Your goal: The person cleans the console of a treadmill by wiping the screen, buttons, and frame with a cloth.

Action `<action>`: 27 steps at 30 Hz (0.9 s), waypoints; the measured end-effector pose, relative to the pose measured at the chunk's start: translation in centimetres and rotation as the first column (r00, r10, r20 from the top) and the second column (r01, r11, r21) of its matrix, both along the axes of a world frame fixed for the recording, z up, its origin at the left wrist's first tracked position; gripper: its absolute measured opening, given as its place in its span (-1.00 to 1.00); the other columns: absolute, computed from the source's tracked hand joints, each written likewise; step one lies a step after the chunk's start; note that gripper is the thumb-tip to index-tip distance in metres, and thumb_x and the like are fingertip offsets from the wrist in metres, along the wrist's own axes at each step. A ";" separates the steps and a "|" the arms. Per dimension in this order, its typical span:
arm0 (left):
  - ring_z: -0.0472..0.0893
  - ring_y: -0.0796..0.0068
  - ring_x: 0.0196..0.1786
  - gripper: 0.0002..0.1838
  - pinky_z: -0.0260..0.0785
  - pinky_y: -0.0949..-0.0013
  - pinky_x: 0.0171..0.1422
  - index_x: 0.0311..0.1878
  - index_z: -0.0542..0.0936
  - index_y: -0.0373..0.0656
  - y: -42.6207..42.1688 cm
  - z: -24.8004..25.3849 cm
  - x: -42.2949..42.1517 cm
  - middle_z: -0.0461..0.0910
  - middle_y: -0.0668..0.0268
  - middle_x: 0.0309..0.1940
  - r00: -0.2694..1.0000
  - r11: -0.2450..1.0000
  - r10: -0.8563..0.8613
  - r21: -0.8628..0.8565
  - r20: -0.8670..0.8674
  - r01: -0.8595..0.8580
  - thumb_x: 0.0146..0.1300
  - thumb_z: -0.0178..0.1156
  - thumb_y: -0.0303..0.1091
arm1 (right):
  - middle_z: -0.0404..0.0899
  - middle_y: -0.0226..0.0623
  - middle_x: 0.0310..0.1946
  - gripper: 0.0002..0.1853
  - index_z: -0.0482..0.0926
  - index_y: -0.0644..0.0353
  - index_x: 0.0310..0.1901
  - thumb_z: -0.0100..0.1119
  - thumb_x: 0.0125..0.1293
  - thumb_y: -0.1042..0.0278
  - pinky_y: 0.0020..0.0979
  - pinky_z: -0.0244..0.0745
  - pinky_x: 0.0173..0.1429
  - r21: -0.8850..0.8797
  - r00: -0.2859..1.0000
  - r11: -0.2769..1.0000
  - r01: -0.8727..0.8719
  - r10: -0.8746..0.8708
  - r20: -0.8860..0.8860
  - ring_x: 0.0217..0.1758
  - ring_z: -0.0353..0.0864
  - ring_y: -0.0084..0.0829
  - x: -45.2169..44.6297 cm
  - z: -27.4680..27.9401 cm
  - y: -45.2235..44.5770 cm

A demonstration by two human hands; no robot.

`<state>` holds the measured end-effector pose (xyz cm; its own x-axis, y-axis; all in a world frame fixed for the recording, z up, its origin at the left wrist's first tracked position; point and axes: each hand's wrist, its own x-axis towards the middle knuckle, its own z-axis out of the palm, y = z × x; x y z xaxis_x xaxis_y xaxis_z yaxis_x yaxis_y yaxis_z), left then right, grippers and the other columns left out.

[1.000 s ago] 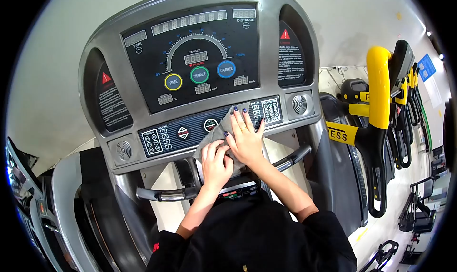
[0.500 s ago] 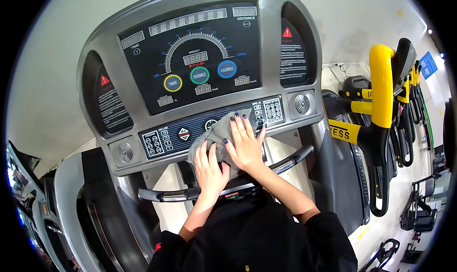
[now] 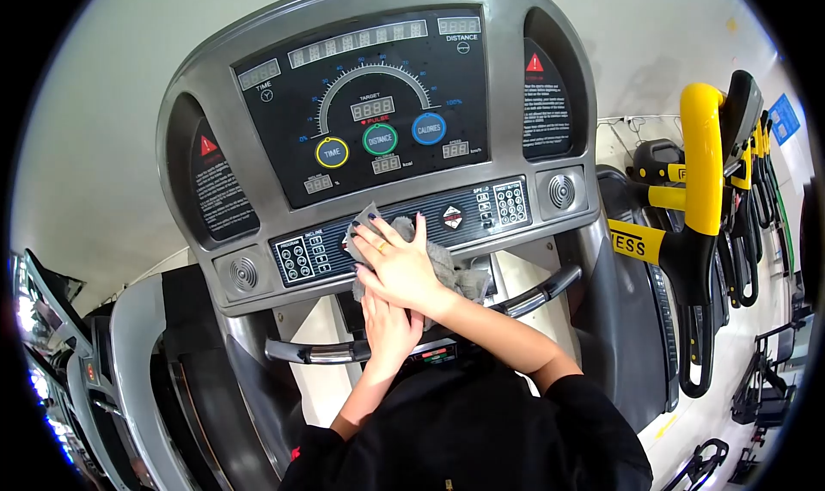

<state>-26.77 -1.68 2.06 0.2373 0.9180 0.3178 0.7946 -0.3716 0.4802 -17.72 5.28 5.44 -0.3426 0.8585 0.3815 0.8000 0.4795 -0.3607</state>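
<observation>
Cloth (image 3: 442, 266) lay over the console's (image 3: 507, 87) lower edge, near its middle; the right hand (image 3: 400, 269) rested on it, fingers spread — the left hand's (image 3: 392, 329) fingertips were hidden, its grip I could not tell. It looked light, soft — best taken by its bunched folds.

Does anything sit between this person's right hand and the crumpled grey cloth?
Possibly: the bare left hand has its fingertips out of sight beneath the bare right hand, so they may lie between that palm and the crumpled grey cloth. Otherwise nothing visible intervenes; the right hand rests on the cloth.
</observation>
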 end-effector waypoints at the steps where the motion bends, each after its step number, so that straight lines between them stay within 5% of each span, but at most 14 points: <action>1: 0.11 -0.25 0.35 -0.23 -0.03 -0.12 0.38 0.29 0.21 -0.38 -0.1 0.1 0.1 0.15 -0.23 0.27 1.000 1.000 0.002 -0.012 0.009 -0.002 0.00 0.25 -0.33 | 0.37 -0.37 0.26 -0.52 0.48 0.13 0.15 0.01 0.27 0.06 0.47 -0.30 0.29 0.002 1.000 1.000 0.024 -0.024 0.006 0.42 0.18 -0.32 0.3 0.0 0.0; 12: 0.09 -0.14 0.38 -0.27 -0.04 -0.07 0.41 0.28 0.26 -0.25 1.0 0.4 0.7 0.13 -0.05 0.32 0.999 1.000 0.010 -0.011 0.032 -0.009 -0.07 0.20 -0.44 | 0.29 -0.32 0.33 -0.47 0.36 0.11 0.26 -0.03 0.28 0.10 0.47 -0.30 0.29 0.002 0.877 0.881 0.473 -0.471 0.093 0.44 0.15 -0.24 6.2 -0.7 -1.1; 16: 0.18 -0.09 0.33 -0.32 0.08 -0.05 0.33 0.23 0.31 -0.29 0.9 0.2 0.1 0.19 -0.03 0.28 1.000 0.999 -0.005 0.045 -0.006 0.005 -0.04 0.19 -0.38 | 0.28 -0.25 0.33 -0.44 0.40 0.18 0.22 -0.03 0.26 0.01 0.46 -0.30 0.29 0.012 0.922 0.930 0.367 -0.366 0.125 0.44 0.13 -0.16 3.4 -0.6 -0.8; 21: 0.12 -0.23 0.35 -0.18 -0.03 -0.12 0.38 0.33 0.18 -0.35 0.4 -0.4 -0.3 0.01 -0.18 0.38 1.000 0.999 0.006 -0.034 -0.016 -0.007 -0.01 0.25 -0.28 | 0.33 -0.34 0.30 -0.50 0.48 0.14 0.15 0.01 0.25 0.03 0.48 -0.26 0.29 0.060 0.991 0.993 0.101 -0.106 0.086 0.43 0.15 -0.26 0.2 0.0 -0.2; 24: 0.11 -0.25 0.35 -0.22 -0.01 -0.15 0.36 0.31 0.21 -0.34 0.3 -0.7 0.0 0.03 -0.18 0.36 0.997 0.999 0.014 -0.030 -0.078 -0.017 -0.01 0.24 -0.30 | 0.35 -0.40 0.28 -0.52 0.49 0.09 0.15 0.03 0.25 0.06 0.48 -0.25 0.29 0.039 0.994 0.996 0.077 -0.080 0.070 0.43 0.16 -0.32 1.5 -0.1 0.1; 27: 0.10 -0.17 0.37 -0.25 0.02 -0.10 0.36 0.28 0.26 -0.30 0.6 -0.2 0.2 0.12 -0.13 0.31 0.997 1.000 -0.015 -0.004 -0.078 0.014 -0.07 0.19 -0.38 | 0.31 -0.42 0.31 -0.50 0.42 0.06 0.21 0.03 0.25 0.09 0.45 -0.21 0.28 0.036 0.967 0.972 0.232 -0.235 0.096 0.44 0.15 -0.32 3.7 -0.8 -0.6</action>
